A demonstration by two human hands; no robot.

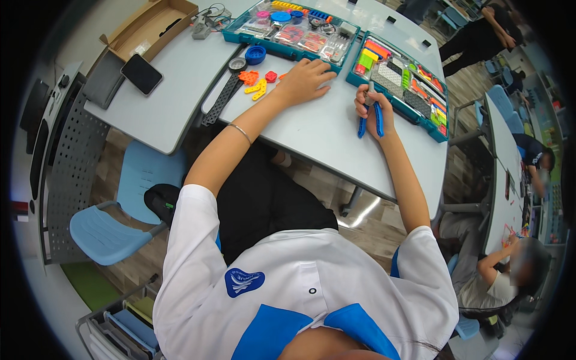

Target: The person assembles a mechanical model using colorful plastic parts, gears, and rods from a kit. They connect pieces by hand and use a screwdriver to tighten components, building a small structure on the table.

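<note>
My left hand (305,81) rests palm down at the near edge of a teal parts case (264,49), its fingers stretched out and nothing visibly gripped. This case holds yellow, blue, pink and grey building parts. My right hand (378,109) is closed around a pair of blue-handled pliers (379,120), jaws pointing away from me, handles towards me. Just beyond it lies a second teal case (423,123) with sorted colourful pieces. Left of my left hand are a dark perforated beam (223,99), a blue wheel (255,55), a grey wheel (237,64), orange connectors (248,77) and yellow pieces (257,89).
On the adjoining left table lie a black phone (142,75), an open cardboard box (153,36) and a grey device with cables (202,27). Light blue chairs (111,234) stand at the lower left. Another person (501,282) sits at a table on the right; others are farther back.
</note>
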